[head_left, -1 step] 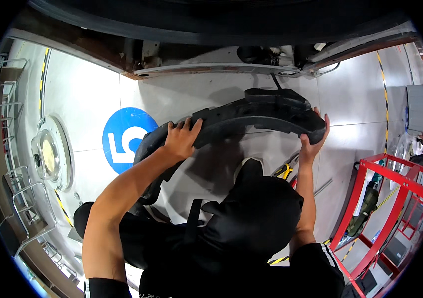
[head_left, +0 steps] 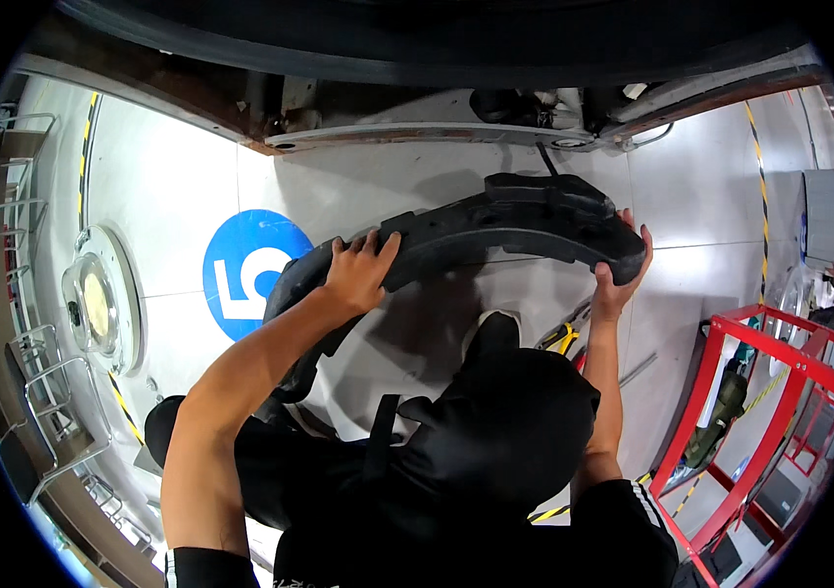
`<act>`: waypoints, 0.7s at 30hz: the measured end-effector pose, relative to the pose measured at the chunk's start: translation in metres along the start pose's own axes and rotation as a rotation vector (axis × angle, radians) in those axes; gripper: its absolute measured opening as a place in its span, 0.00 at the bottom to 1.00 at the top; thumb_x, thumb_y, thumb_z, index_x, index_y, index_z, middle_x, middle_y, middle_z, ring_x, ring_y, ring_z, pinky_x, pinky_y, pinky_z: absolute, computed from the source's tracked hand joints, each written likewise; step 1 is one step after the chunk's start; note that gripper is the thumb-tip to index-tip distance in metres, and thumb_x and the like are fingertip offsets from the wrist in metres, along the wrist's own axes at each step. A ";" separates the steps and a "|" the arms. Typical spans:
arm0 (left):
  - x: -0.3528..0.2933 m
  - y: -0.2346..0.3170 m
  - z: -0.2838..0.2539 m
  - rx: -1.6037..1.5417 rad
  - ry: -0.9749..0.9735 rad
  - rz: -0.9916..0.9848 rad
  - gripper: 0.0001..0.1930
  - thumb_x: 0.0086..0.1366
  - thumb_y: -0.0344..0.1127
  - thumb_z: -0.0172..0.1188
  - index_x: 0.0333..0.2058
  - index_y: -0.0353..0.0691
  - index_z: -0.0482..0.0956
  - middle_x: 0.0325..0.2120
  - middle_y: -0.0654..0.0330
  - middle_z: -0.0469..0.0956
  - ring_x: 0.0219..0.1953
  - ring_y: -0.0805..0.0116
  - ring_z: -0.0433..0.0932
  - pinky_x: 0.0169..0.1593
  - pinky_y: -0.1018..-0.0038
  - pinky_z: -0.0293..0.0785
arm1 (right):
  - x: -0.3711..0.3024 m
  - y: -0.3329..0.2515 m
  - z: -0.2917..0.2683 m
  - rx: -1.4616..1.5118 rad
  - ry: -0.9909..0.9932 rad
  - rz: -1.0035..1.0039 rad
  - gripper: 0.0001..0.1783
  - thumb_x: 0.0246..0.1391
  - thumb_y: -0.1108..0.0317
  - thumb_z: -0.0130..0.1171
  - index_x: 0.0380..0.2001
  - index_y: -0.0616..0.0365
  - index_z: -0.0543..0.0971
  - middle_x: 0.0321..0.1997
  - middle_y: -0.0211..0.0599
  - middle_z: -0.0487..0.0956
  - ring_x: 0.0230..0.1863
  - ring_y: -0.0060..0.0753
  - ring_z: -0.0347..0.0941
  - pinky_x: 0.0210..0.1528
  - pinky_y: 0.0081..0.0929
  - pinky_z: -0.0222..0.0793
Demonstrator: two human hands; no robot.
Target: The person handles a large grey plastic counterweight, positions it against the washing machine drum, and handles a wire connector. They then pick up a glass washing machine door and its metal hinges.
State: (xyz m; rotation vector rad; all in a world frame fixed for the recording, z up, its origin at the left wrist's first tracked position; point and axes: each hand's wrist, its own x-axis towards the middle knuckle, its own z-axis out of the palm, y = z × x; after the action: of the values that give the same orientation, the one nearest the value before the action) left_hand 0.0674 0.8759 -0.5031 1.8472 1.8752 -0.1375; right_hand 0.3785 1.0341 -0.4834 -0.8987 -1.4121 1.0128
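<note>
A thick, black, arc-shaped counterweight (head_left: pixel 495 220) spans the space in front of me, above my lap. My left hand (head_left: pixel 362 271) presses over its left-hand stretch with the thumb and fingers across the upper face. At the other end, my right hand (head_left: pixel 623 269) wraps round the tip, thumb on the near side and fingertips at the far edge. The counterweight's lower left part curves down behind my left forearm and is partly hidden. Beyond it stands the opened machine body (head_left: pixel 417 135), with dark parts inside.
A round glass door (head_left: pixel 96 302) lies on the floor at left, beside chairs (head_left: pixel 59 392). A blue floor disc (head_left: pixel 224 257) with a white mark is near the counterweight. Yellow-handled pliers (head_left: pixel 566 338) lie by my right forearm; a red metal frame (head_left: pixel 688 421) stands at right.
</note>
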 end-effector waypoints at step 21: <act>0.078 -0.029 -0.097 0.089 -0.604 0.026 0.38 0.46 0.27 0.59 0.57 0.40 0.53 0.38 0.46 0.71 0.40 0.53 0.72 0.43 0.63 0.70 | 0.077 0.001 0.044 -0.273 0.170 0.117 0.26 0.43 0.62 0.65 0.42 0.65 0.69 0.36 0.36 0.72 0.35 0.22 0.67 0.39 0.15 0.64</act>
State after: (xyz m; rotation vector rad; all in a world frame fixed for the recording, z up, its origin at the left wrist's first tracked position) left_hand 0.0166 0.9845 -0.4587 1.6381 1.4364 -0.6956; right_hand 0.3283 1.1022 -0.4585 -1.2504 -1.3853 0.8188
